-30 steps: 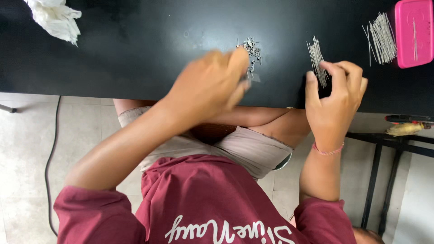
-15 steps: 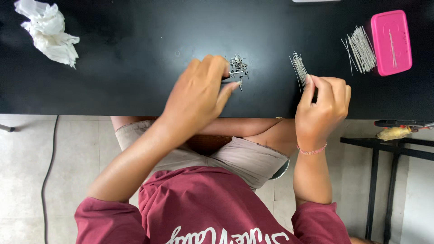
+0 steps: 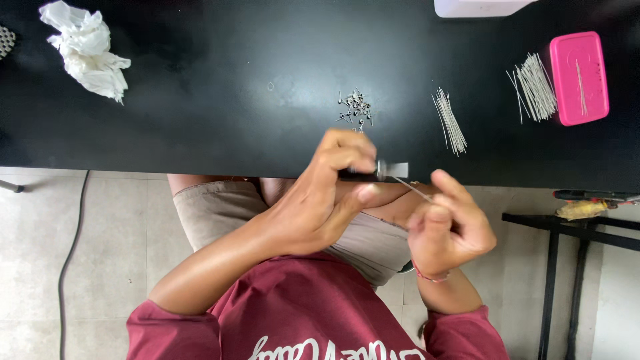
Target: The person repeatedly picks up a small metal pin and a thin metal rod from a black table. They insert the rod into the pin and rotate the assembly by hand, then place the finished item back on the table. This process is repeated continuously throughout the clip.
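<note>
Hands meet at the near edge of the black table (image 3: pixel 200 100). Left hand (image 3: pixel 320 200) is closed around a dark-handled tool (image 3: pixel 373 175) with a metal tip; right hand (image 3: pixel 450 230) pinches one thin metal pin (image 3: pixel 410 189) between fingertips, its free end touching the tool's tip. Such a pin looks light, stiff yet easily bent, and slippery, so it is best gripped near its end. On the matte tabletop lie a cluster of small metal pieces (image 3: pixel 355 108), two bundles of straight pins (image 3: pixel 450 120) (image 3: pixel 535 87), a glossy pink rectangular box (image 3: pixel 579 78) and crumpled white tissue (image 3: pixel 87 50).
</note>
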